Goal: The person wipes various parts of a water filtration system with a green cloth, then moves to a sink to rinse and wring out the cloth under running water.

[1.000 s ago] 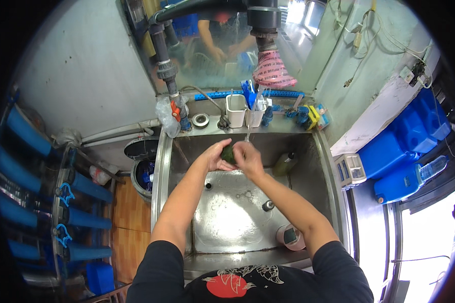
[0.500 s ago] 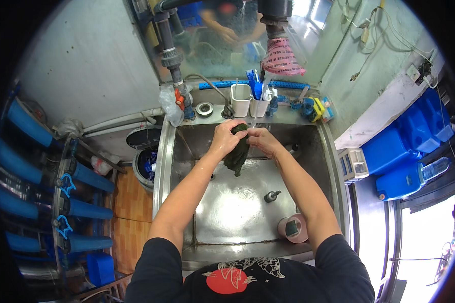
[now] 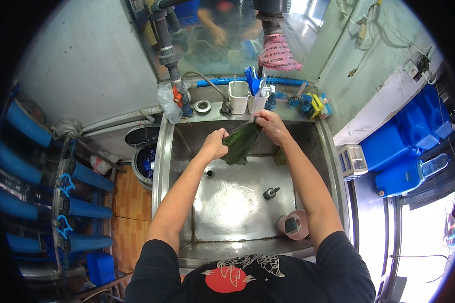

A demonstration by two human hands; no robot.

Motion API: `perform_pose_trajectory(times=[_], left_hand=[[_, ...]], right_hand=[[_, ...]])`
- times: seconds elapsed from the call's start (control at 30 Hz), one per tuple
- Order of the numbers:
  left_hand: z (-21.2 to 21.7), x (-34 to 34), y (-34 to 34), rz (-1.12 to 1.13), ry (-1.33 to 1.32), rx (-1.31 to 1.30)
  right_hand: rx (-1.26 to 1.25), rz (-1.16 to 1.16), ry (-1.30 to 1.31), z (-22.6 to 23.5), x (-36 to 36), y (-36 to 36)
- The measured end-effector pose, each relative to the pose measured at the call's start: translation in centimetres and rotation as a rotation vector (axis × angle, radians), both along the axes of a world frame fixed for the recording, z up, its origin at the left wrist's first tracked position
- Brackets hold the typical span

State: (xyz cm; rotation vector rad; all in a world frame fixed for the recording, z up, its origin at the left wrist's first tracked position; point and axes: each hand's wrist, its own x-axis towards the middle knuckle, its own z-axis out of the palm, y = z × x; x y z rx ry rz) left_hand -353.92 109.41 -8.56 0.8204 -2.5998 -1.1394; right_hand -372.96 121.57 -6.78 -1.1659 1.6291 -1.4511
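Note:
Above the far half of a steel sink (image 3: 237,227), a wet dark green cloth (image 3: 240,145) is spread between my two hands. My left hand (image 3: 215,145) is closed on its left edge. With a pinch, my right hand (image 3: 273,127) grips the upper right corner, higher and farther off than the left. The cloth hangs apart from the sink floor. Below it on the sink floor stands a small dark bottle (image 3: 271,193). A pink cup (image 3: 297,223) with a dark green pad in it lies tilted near my right forearm.
White holders (image 3: 238,97), one with blue-handled brushes (image 3: 253,78), stand on the back ledge beside a yellow sponge (image 3: 316,105). A pipe with a red valve (image 3: 177,96) rises at the left. A lidded bin (image 3: 144,166) stands left of the sink, blue jugs (image 3: 397,177) to the right.
The bunched cloth has been opened out wider. My left hand has come nearer and slightly left; my right hand has moved up and right, pulling its corner.

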Motion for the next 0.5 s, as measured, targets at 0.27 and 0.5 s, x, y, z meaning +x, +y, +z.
perform_pose_trajectory(times=[0.27, 0.5], left_hand=[[0.0, -2.6, 2.3, 0.081, 0.027, -0.012], [1.2, -3.1, 3.5, 0.208, 0.374, -0.136]], right_hand=[[-0.017, 0.219, 0.178, 0.2, 2.5, -1.8], [0.059, 0.198, -0.071, -1.1, 1.1, -0.1]])
